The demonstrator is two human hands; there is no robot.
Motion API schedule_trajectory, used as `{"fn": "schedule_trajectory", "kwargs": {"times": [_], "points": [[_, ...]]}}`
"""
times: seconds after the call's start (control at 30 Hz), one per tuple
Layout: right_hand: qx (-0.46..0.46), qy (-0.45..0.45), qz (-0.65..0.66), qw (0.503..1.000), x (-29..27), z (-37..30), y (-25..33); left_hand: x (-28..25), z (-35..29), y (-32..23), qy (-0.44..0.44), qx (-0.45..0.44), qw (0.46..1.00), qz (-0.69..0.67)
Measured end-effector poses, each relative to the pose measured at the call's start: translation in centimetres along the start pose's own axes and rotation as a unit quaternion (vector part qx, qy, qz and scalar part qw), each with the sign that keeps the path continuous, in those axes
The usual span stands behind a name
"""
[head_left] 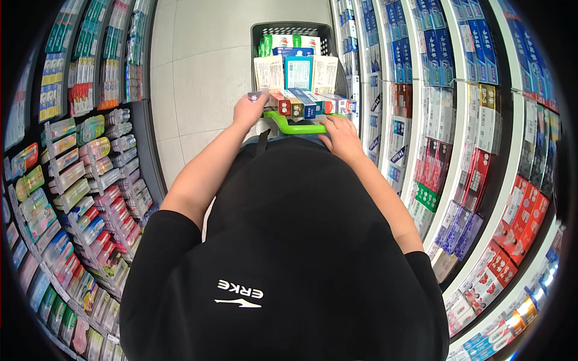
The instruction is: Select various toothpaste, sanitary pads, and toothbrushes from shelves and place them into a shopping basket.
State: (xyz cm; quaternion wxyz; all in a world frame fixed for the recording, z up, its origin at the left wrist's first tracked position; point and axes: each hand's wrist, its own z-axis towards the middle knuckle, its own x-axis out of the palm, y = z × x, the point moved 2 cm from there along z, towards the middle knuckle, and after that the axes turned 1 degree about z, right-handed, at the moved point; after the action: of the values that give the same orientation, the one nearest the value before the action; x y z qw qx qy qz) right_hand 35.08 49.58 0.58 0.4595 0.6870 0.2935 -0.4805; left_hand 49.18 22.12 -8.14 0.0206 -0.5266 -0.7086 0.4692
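Observation:
A dark grey basket (291, 27) with perforated walls is in front of me, with a bright green handle (301, 129) at its near end. My left hand (248, 111) is at the handle's left end, closed on a small box with a dark purple end (254, 96). My right hand (343, 138) grips the right part of the handle. Several narrow toothpaste cartons (309, 108), red, blue and white, lie crosswise just beyond the handle. Behind them stand a teal-bordered box (298, 73) and two cream boxes (268, 73). Green-and-white packages (295, 41) lie farther back.
Shelves of boxed toothpaste (439, 111) curve along my right, close to the basket. Racks of toothbrush packages (78, 180) line the left side, with hanging packs (90, 45) farther up. Pale floor tiles (201, 60) run between the left racks and the basket.

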Motion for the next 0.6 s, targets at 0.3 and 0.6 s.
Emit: {"fn": "schedule_trajectory", "kwargs": {"times": [0.3, 0.6], "points": [[0.014, 0.031, 0.004, 0.999, -0.2, -0.1, 0.8, 6.0, 2.9, 5.2, 0.079, 0.033, 0.995, 0.058], [0.015, 0.050, -0.003, 0.999, -0.3, 0.2, -1.1, 3.3, -3.4, -0.6, -0.107, 0.254, 0.949, 0.151]]}}
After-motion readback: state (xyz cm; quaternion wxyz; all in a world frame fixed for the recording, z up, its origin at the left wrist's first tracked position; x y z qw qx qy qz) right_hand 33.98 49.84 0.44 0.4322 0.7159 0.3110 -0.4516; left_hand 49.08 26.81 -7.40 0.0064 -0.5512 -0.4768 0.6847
